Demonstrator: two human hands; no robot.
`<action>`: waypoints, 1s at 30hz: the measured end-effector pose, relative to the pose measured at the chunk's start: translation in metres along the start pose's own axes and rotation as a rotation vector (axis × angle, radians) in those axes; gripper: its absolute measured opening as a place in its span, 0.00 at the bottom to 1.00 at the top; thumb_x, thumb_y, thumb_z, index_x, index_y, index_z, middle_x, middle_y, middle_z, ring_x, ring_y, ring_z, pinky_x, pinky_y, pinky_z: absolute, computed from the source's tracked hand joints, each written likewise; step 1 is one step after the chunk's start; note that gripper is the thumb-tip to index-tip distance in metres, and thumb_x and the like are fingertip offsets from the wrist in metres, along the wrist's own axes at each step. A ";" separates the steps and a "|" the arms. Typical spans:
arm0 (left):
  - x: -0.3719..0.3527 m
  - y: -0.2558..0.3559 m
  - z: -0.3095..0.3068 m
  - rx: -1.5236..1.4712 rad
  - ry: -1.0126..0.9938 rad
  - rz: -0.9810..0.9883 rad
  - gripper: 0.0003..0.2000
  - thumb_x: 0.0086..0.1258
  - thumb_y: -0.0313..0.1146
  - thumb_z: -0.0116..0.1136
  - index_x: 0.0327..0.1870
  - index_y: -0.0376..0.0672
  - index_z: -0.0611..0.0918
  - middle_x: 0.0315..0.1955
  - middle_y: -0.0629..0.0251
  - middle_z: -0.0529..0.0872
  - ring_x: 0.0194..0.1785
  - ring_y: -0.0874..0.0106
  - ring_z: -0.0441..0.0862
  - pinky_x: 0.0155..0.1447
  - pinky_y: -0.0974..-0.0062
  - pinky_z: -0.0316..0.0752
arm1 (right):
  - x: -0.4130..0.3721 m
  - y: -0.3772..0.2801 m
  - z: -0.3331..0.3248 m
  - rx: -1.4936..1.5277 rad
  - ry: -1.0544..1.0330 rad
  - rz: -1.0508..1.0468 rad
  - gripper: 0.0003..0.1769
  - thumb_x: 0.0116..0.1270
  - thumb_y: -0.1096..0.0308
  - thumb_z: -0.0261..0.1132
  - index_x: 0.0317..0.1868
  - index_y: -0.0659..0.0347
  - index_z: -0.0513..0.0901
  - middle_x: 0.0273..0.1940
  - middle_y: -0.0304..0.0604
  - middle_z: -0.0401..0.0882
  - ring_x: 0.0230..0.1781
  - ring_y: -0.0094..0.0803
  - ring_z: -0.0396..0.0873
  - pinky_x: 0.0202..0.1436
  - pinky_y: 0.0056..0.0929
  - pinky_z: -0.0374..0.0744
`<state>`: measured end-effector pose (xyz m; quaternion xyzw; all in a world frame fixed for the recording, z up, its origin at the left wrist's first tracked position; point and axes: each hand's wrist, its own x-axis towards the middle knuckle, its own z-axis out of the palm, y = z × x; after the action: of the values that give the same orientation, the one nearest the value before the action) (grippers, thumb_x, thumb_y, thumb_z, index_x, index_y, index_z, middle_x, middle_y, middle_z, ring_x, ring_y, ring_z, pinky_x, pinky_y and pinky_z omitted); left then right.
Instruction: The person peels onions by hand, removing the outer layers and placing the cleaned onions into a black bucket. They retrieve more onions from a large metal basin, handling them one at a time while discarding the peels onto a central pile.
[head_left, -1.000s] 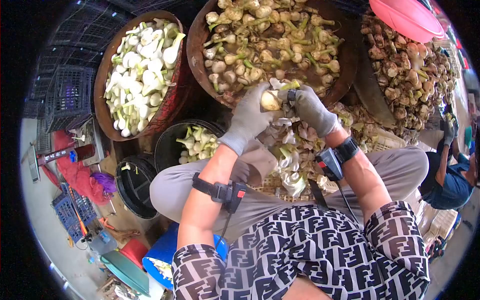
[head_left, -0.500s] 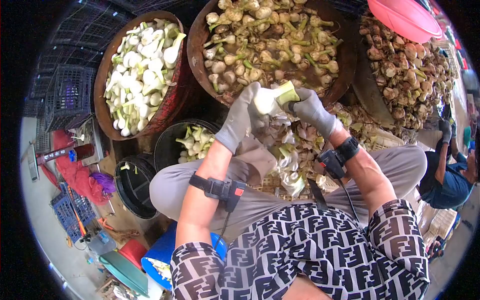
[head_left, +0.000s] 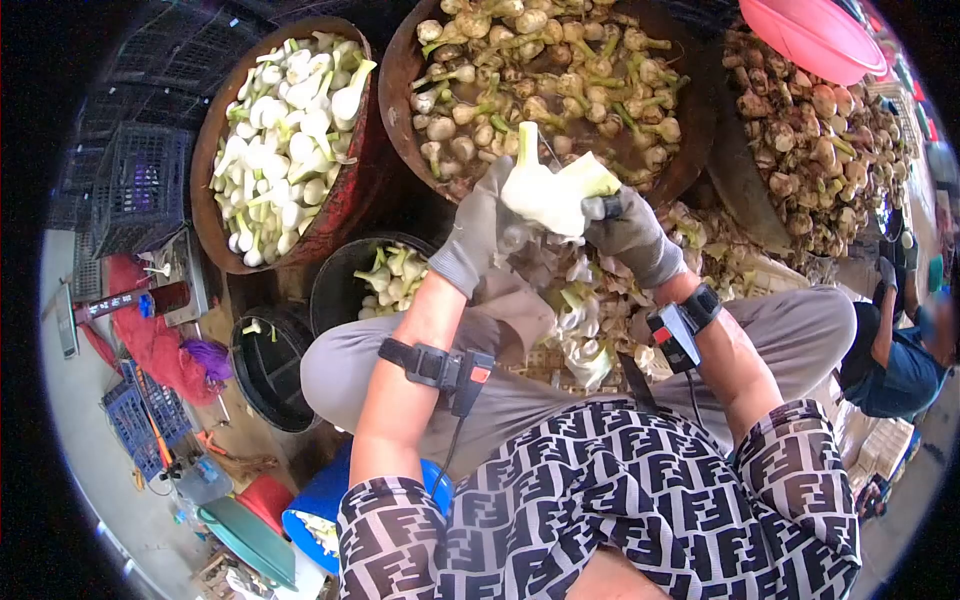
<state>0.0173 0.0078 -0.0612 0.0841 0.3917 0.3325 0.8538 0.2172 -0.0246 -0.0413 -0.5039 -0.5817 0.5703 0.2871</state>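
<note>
In front of me my gloved left hand (head_left: 482, 225) grips a white garlic bulb (head_left: 530, 190) whose cut stem points up. My gloved right hand (head_left: 632, 235) is closed on a thick outer layer of garlic skin (head_left: 582, 185), which leans away from the bulb to the right. Something dark sits at the right thumb, too small to make out. Beneath both hands lies a heap of peeled garlic skins (head_left: 590, 325). Just beyond them, a rusty round tub (head_left: 395, 75) holds unpeeled garlic in brownish water.
A red drum (head_left: 345, 205) of clean white garlic stands at the left. Black buckets (head_left: 262, 400) sit near my left knee, one with garlic in it. At the right are piled dirty garlic bulbs (head_left: 815, 150) under a pink basin (head_left: 810, 40). Another person (head_left: 895, 360) is at far right.
The outer layer has come away from the stem and now leans right, leaving the white stem upright. My right hand has shifted slightly right and down.
</note>
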 end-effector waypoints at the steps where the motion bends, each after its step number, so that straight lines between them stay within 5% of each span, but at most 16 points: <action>1: 0.003 0.002 -0.001 -0.084 -0.072 -0.062 0.21 0.66 0.53 0.47 0.40 0.41 0.79 0.24 0.64 0.81 0.07 0.73 0.65 0.09 0.84 0.58 | -0.002 0.002 0.004 0.030 0.041 -0.057 0.09 0.59 0.73 0.62 0.40 0.65 0.79 0.35 0.36 0.81 0.32 0.19 0.74 0.40 0.21 0.74; 2: -0.009 0.011 0.002 0.343 -0.002 0.046 0.22 0.67 0.52 0.47 0.41 0.40 0.79 0.27 0.63 0.82 0.15 0.75 0.73 0.17 0.83 0.69 | -0.002 0.007 0.007 0.060 0.082 -0.115 0.09 0.59 0.73 0.62 0.40 0.65 0.78 0.34 0.35 0.80 0.31 0.19 0.73 0.39 0.20 0.74; 5: 0.007 -0.007 -0.006 0.849 0.438 0.804 0.18 0.67 0.47 0.51 0.36 0.39 0.81 0.25 0.67 0.82 0.25 0.78 0.76 0.30 0.82 0.71 | -0.004 0.015 0.008 0.163 0.120 -0.062 0.10 0.58 0.74 0.62 0.42 0.65 0.77 0.33 0.35 0.79 0.31 0.19 0.73 0.36 0.18 0.73; 6: 0.006 -0.004 0.001 0.604 0.406 0.651 0.16 0.64 0.43 0.57 0.36 0.37 0.81 0.28 0.64 0.83 0.34 0.78 0.77 0.40 0.80 0.71 | -0.003 0.011 0.011 0.339 0.142 0.011 0.10 0.57 0.75 0.62 0.41 0.65 0.78 0.33 0.35 0.79 0.31 0.19 0.73 0.36 0.18 0.73; 10: -0.004 -0.004 0.014 1.076 0.470 0.590 0.18 0.58 0.45 0.63 0.36 0.37 0.81 0.27 0.64 0.83 0.32 0.78 0.77 0.38 0.77 0.71 | -0.001 0.000 0.016 0.656 0.098 0.285 0.08 0.55 0.76 0.63 0.38 0.65 0.79 0.32 0.39 0.80 0.34 0.23 0.77 0.39 0.23 0.76; 13: -0.009 -0.001 0.012 1.164 0.517 0.434 0.14 0.56 0.39 0.65 0.36 0.37 0.82 0.29 0.64 0.84 0.31 0.77 0.78 0.38 0.79 0.72 | -0.006 0.030 0.009 -0.174 0.207 -0.264 0.06 0.55 0.75 0.63 0.34 0.65 0.80 0.31 0.39 0.80 0.32 0.23 0.77 0.37 0.23 0.76; 14: -0.006 -0.001 0.002 0.920 0.397 0.465 0.12 0.58 0.36 0.64 0.35 0.37 0.82 0.30 0.64 0.84 0.32 0.77 0.79 0.39 0.80 0.72 | -0.015 0.002 0.005 0.137 0.239 -0.063 0.06 0.54 0.72 0.65 0.31 0.66 0.80 0.31 0.39 0.81 0.32 0.23 0.78 0.37 0.23 0.76; 15: -0.006 0.002 -0.004 0.675 0.278 0.488 0.09 0.59 0.33 0.63 0.35 0.37 0.82 0.32 0.64 0.84 0.33 0.76 0.79 0.41 0.81 0.73 | -0.015 0.005 -0.009 -0.165 0.309 -0.171 0.10 0.52 0.70 0.67 0.33 0.67 0.80 0.32 0.39 0.82 0.32 0.23 0.78 0.36 0.22 0.76; 17: -0.009 0.008 -0.008 0.458 0.038 0.557 0.06 0.62 0.26 0.57 0.39 0.36 0.80 0.37 0.62 0.83 0.41 0.72 0.80 0.47 0.77 0.75 | -0.023 0.006 -0.028 -0.018 0.393 -0.153 0.09 0.51 0.74 0.64 0.35 0.65 0.81 0.32 0.40 0.82 0.31 0.21 0.78 0.36 0.20 0.76; 20: -0.017 0.022 -0.010 0.114 -0.180 0.560 0.10 0.64 0.25 0.53 0.45 0.34 0.76 0.47 0.57 0.79 0.50 0.65 0.77 0.54 0.68 0.75 | -0.042 0.020 -0.054 -0.236 0.482 -0.202 0.08 0.53 0.70 0.66 0.32 0.66 0.80 0.31 0.37 0.82 0.29 0.20 0.78 0.33 0.20 0.75; 22: -0.024 0.046 -0.010 -0.247 -0.021 0.683 0.15 0.64 0.29 0.55 0.50 0.32 0.72 0.48 0.56 0.78 0.51 0.63 0.77 0.55 0.66 0.75 | -0.065 0.061 -0.073 -0.124 0.279 -0.065 0.08 0.55 0.69 0.62 0.30 0.66 0.79 0.30 0.38 0.82 0.28 0.21 0.78 0.31 0.21 0.75; 24: -0.029 0.076 -0.039 -0.489 -0.061 0.771 0.16 0.64 0.33 0.56 0.47 0.31 0.73 0.42 0.55 0.79 0.45 0.65 0.78 0.49 0.68 0.78 | -0.066 0.068 -0.080 0.101 -0.104 0.540 0.10 0.54 0.68 0.60 0.33 0.66 0.79 0.27 0.45 0.80 0.28 0.30 0.79 0.31 0.27 0.77; 25: -0.037 0.088 -0.038 -0.599 -0.024 0.816 0.17 0.64 0.36 0.57 0.46 0.30 0.74 0.38 0.55 0.80 0.41 0.66 0.79 0.46 0.70 0.79 | -0.061 0.052 -0.071 -0.577 -0.394 0.571 0.12 0.51 0.67 0.61 0.37 0.63 0.79 0.28 0.52 0.79 0.29 0.41 0.80 0.34 0.34 0.78; 27: -0.051 0.090 -0.024 -0.560 0.018 0.800 0.18 0.65 0.40 0.56 0.44 0.30 0.75 0.37 0.54 0.80 0.40 0.67 0.79 0.45 0.71 0.79 | -0.048 0.035 -0.061 -1.117 -0.449 0.278 0.13 0.53 0.65 0.60 0.40 0.56 0.80 0.31 0.55 0.80 0.31 0.48 0.79 0.37 0.38 0.78; 29: -0.056 0.081 -0.006 -0.472 0.036 0.721 0.18 0.66 0.42 0.53 0.42 0.31 0.76 0.35 0.55 0.81 0.38 0.67 0.79 0.42 0.73 0.78 | -0.013 0.029 -0.057 -0.614 -0.116 0.243 0.10 0.55 0.69 0.59 0.38 0.57 0.81 0.29 0.51 0.80 0.28 0.37 0.79 0.36 0.33 0.76; 30: -0.052 0.077 -0.005 -0.400 0.016 0.704 0.16 0.67 0.40 0.52 0.41 0.33 0.77 0.34 0.56 0.81 0.36 0.67 0.79 0.40 0.74 0.78 | 0.008 0.024 -0.052 -0.633 -0.077 0.220 0.10 0.57 0.67 0.58 0.40 0.54 0.80 0.32 0.52 0.80 0.30 0.43 0.79 0.37 0.34 0.77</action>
<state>-0.0490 0.0332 -0.0018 0.0425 0.2731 0.6748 0.6843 0.2683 -0.0019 -0.0569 -0.6060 -0.6824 0.4076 0.0311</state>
